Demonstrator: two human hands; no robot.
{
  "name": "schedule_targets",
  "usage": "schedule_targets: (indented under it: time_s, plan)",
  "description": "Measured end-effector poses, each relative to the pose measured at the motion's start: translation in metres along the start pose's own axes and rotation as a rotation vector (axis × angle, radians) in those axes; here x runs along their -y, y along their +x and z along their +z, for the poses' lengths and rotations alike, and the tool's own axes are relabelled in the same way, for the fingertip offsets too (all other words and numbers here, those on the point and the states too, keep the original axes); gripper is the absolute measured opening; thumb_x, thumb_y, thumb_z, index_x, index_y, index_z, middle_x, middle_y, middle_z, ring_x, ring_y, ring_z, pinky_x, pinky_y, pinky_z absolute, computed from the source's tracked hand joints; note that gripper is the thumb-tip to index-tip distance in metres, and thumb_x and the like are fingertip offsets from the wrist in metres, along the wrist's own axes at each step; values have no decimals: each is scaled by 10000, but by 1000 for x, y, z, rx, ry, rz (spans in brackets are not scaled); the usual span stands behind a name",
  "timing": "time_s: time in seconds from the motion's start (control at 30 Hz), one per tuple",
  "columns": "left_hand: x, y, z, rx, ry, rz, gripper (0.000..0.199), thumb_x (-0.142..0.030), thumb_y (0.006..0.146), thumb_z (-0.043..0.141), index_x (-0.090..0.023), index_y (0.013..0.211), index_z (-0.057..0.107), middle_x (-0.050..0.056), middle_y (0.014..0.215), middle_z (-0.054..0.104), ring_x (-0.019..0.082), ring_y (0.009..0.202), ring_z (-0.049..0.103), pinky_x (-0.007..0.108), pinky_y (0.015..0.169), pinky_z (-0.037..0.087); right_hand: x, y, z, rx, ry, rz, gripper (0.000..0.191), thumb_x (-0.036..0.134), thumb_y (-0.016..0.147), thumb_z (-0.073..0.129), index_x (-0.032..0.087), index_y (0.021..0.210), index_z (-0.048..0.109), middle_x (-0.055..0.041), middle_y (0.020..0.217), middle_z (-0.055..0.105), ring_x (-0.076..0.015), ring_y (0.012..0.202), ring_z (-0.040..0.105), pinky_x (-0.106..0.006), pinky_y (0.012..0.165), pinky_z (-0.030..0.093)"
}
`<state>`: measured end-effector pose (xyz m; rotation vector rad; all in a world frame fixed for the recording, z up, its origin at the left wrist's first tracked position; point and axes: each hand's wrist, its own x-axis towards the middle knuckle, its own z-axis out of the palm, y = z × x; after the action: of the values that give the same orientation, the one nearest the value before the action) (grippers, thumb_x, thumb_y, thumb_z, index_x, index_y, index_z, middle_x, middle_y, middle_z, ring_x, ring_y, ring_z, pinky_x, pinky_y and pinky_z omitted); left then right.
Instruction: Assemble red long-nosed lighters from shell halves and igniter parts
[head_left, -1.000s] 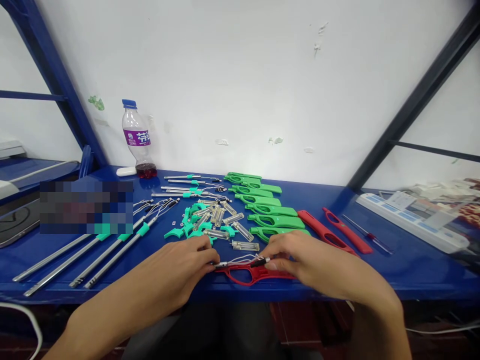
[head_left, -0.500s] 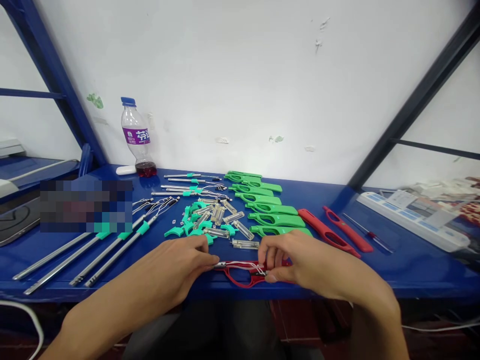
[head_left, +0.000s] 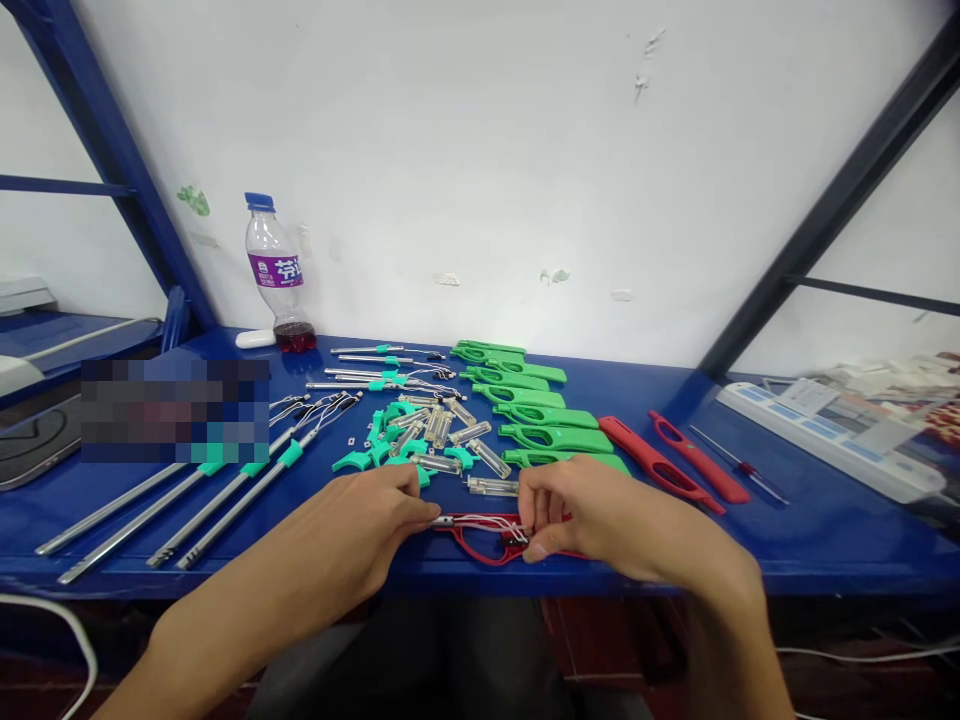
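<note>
Along the front edge of the worktop (head_left: 840,545), with a narrow blue strip between it and the nearest clear cartridge (head_left: 491,487), lies a red shell (head_left: 491,562), where the left hand (head_left: 386,505) pinches a metal tube (head_left: 446,521) and the right hand's (head_left: 574,510) fingers grasp a wired black piece (head_left: 513,541).

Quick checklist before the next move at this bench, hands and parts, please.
1. Left hand gripping the metal tube: ok, pinched near its wired end.
2. Right hand grip on the black part: cannot tell, fingers partly cover it.
3. White wires neatly gathered: not ok, strands spread loosely over the red shell.
4. Nearest clear tank apart from that shell: ok, lies just beyond it.
5. Screwdriver away from both hands: ok, off to the right.
</note>
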<state>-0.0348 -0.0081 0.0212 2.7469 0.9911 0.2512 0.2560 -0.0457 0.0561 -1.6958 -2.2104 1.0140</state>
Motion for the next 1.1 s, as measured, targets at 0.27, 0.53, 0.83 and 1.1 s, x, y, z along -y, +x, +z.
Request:
schedule_targets:
  time_s: [0.27, 0.53, 0.83, 1.1]
  plan:
    - [-1, 6, 1, 35, 34, -54, 442, -118, 1068, 432, -329, 1192, 799, 52, 1049, 707, 216, 881, 698, 331, 785, 504, -2, 3, -2, -39, -39, -3, 177, 175, 852, 877, 229, 858, 708, 63, 724, 695, -134, 712, 654, -227, 591, 412]
    - [4, 4, 0, -126, 115, 9, 335, -214, 1100, 473, -293, 1242, 765, 64, 1157, 736, 261, 1002, 704, 394, 867, 520, -1, 6, 2, -55, -91, -34, 146, 201, 876, 855, 247, 925, 725, 49, 749, 731, -156, 705, 673, -262, 595, 399]
    - [29, 10, -10, -246, 205, -52, 345, -259, 1084, 454, -238, 1104, 798, 93, 1090, 746, 289, 991, 709, 369, 780, 537, 4, 4, 0, -77, -140, -61, 74, 297, 954, 800, 253, 924, 747, 39, 752, 711, -161, 696, 641, -280, 599, 378]
    - [29, 17, -11, -155, 107, -170, 283, -346, 1075, 532, -245, 1070, 796, 66, 1113, 751, 274, 964, 725, 370, 809, 530, 9, 2, -1, -132, -158, -115, 120, 285, 995, 747, 254, 879, 743, 47, 790, 733, -145, 713, 612, -274, 627, 367]
